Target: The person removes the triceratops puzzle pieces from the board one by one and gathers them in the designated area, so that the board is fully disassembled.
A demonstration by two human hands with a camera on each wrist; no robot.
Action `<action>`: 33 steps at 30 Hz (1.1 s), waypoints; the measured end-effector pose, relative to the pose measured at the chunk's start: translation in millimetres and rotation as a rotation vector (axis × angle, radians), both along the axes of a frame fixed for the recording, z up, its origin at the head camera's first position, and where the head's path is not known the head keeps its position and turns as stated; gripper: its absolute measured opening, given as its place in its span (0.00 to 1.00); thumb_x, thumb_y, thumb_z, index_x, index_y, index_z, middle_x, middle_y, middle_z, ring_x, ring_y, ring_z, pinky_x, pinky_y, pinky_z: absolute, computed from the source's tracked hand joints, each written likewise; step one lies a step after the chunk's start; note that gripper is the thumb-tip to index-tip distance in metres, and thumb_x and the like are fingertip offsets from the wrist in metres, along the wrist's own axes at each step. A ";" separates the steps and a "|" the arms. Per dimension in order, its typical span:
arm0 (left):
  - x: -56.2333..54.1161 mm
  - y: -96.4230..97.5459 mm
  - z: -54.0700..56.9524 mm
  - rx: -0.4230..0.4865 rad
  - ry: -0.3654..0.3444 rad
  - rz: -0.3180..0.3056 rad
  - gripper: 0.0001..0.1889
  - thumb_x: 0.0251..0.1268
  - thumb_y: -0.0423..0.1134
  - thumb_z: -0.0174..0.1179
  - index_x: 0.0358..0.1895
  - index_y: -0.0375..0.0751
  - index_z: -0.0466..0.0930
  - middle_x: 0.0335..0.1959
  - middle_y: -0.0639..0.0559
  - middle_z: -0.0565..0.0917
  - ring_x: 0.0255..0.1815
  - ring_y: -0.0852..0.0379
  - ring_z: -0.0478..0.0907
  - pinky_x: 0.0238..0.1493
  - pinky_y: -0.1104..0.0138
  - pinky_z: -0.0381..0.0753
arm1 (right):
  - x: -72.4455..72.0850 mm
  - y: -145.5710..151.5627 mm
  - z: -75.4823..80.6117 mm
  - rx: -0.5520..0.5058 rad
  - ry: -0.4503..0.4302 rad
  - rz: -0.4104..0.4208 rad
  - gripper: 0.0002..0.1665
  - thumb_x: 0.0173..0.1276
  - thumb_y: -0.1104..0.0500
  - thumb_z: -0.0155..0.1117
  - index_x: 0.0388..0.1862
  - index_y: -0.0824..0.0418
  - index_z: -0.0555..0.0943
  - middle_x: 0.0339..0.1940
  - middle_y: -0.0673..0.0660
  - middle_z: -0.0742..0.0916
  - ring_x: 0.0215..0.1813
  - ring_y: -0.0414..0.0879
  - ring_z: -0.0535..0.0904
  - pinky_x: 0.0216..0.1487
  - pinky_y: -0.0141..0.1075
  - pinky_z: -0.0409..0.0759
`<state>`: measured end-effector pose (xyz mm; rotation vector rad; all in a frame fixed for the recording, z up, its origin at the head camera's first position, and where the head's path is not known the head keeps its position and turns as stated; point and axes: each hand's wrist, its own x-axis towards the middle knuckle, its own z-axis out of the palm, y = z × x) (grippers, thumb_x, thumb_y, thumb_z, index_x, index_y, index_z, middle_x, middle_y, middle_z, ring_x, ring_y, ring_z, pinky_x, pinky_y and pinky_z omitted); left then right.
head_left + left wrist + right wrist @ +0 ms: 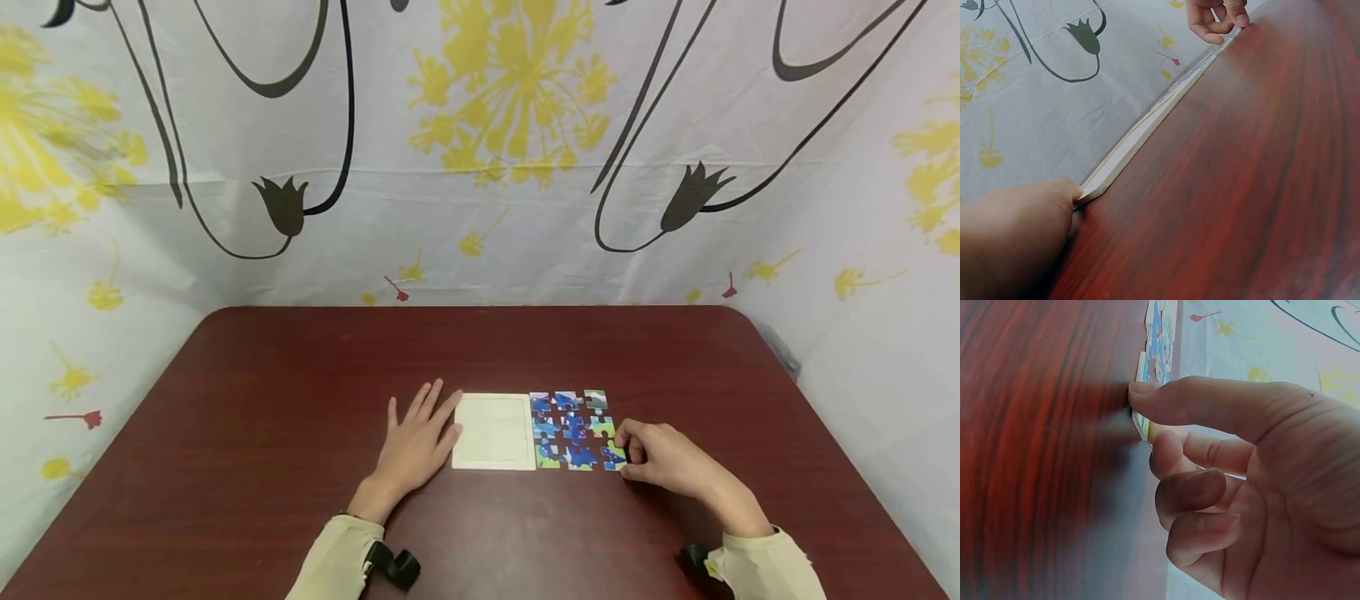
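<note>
A pale square puzzle frame (493, 432) lies flat on the table, its inside bare. My left hand (411, 450) rests on the table at its left side, fingers spread and straight, thumb and index finger touching the edge. Against the frame's right side lie several loose jigsaw pieces (573, 427), blue and green, in rough rows with small gaps. My right hand (671, 462) pinches the bottom right corner jigsaw piece (612, 457) between thumb and fingers; in the right wrist view the thumb (1147, 394) covers part of that piece and the other fingers are curled.
The dark red wooden table (300, 375) extends around the frame and pieces. Behind it and along both sides hangs a white cloth (525, 242) with yellow and grey flower prints. A dark wrist device (393, 565) is strapped over the left sleeve.
</note>
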<state>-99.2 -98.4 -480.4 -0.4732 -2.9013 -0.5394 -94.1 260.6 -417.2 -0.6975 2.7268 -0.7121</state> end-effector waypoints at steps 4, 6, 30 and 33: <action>-3.1 -0.1 -0.8 0.000 -0.002 0.002 0.27 0.72 0.57 0.39 0.72 0.58 0.57 0.73 0.49 0.54 0.73 0.52 0.46 0.63 0.38 0.37 | -3.5 0.5 -1.1 0.004 0.010 0.007 0.16 0.53 0.61 0.72 0.35 0.59 0.73 0.19 0.44 0.72 0.20 0.35 0.65 0.25 0.31 0.66; -4.7 -0.1 -0.4 -0.004 -0.001 0.002 0.27 0.72 0.57 0.39 0.72 0.58 0.57 0.73 0.49 0.54 0.73 0.52 0.46 0.63 0.38 0.37 | -4.7 0.4 -0.7 0.002 0.011 0.006 0.16 0.53 0.61 0.72 0.35 0.59 0.73 0.19 0.44 0.72 0.20 0.35 0.65 0.25 0.32 0.66; -0.5 -4.4 0.9 -0.005 -0.024 0.021 0.30 0.72 0.61 0.33 0.74 0.56 0.50 0.73 0.49 0.53 0.73 0.53 0.44 0.63 0.39 0.35 | -4.8 5.4 20.3 -0.016 0.062 -0.061 0.13 0.57 0.62 0.69 0.37 0.61 0.75 0.20 0.45 0.74 0.18 0.36 0.66 0.21 0.31 0.67; 0.2 -5.5 2.5 -0.005 -0.023 0.032 0.31 0.71 0.62 0.32 0.73 0.55 0.52 0.73 0.49 0.53 0.73 0.53 0.44 0.64 0.39 0.35 | -7.5 5.7 20.9 -0.011 0.066 -0.061 0.12 0.57 0.61 0.69 0.37 0.61 0.75 0.20 0.46 0.74 0.18 0.36 0.66 0.21 0.31 0.68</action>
